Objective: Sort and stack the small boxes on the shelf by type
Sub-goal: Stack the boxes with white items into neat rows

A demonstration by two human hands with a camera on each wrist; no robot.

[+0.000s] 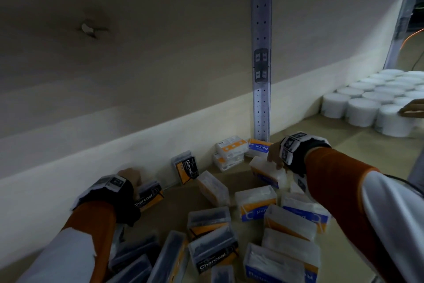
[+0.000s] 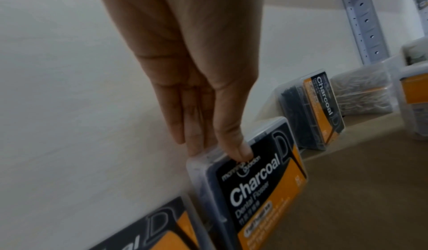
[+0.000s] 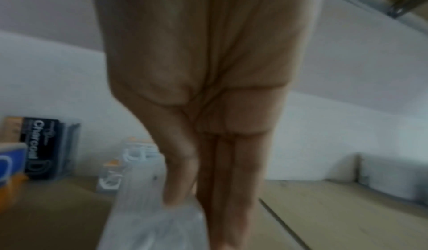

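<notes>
My left hand (image 1: 133, 178) pinches the top edge of a black-and-orange Charcoal box (image 1: 150, 195) standing against the back wall; in the left wrist view the thumb and fingers (image 2: 217, 144) clamp that box (image 2: 254, 186), with another Charcoal box (image 2: 162, 232) beside it. A third Charcoal box (image 1: 185, 169) leans on the wall further right. My right hand (image 1: 274, 160) holds a clear box with white contents (image 1: 267, 171) above the shelf; the right wrist view shows it blurred (image 3: 157, 223). Orange-white boxes (image 1: 230, 152) are stacked by the post, next to a blue Round box (image 1: 259, 146).
Several loose Charcoal boxes (image 1: 213, 253) and blue-orange Round boxes (image 1: 255, 205) lie jumbled on the brown shelf board (image 1: 174, 209) in front. A perforated metal post (image 1: 261, 57) rises at the back. White round tubs (image 1: 362, 108) fill the right, where another person's fingers (image 1: 411, 108) reach in.
</notes>
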